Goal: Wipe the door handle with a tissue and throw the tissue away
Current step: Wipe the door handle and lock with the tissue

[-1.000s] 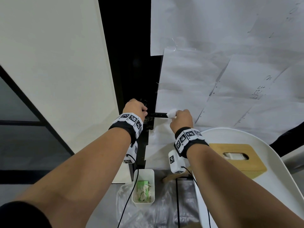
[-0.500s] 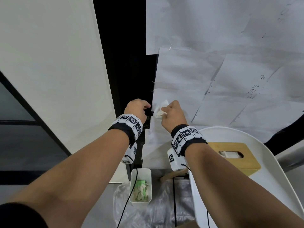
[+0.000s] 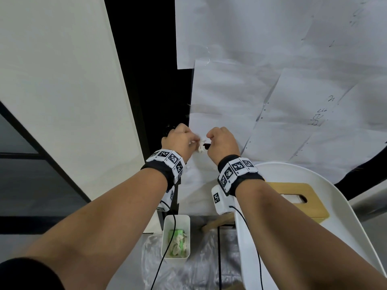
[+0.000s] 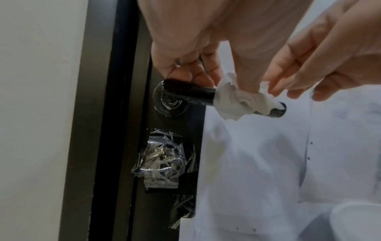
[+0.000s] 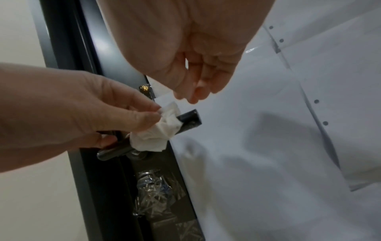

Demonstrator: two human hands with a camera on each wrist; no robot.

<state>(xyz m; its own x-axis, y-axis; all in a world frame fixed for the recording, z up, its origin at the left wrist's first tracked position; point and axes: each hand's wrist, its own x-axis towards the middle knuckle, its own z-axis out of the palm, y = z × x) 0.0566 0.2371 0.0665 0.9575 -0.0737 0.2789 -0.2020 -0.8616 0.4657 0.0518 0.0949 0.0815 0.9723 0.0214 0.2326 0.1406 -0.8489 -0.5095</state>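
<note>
Pinching the crumpled tissue (image 4: 239, 104) against the black door handle (image 4: 191, 94), the left hand (image 3: 180, 141) is taking over the wipe near the lever's free end. Right hand (image 3: 223, 143) is hovering just beside, fingers loosely curled, holding nothing, likely clearing room.

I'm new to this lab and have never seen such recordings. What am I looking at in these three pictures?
There is no machine here: a person works bare-handed, wearing cameras. One picture looks down from the head; the other two look along each wrist. The left hand pinches a crumpled white tissue around the black door handle. The right hand hangs beside it, fingers loosely curled, gripping nothing. Below stand a white bin holding scraps, and a wooden tissue box on a white table. The wristbands carry printed square patterns.
</note>
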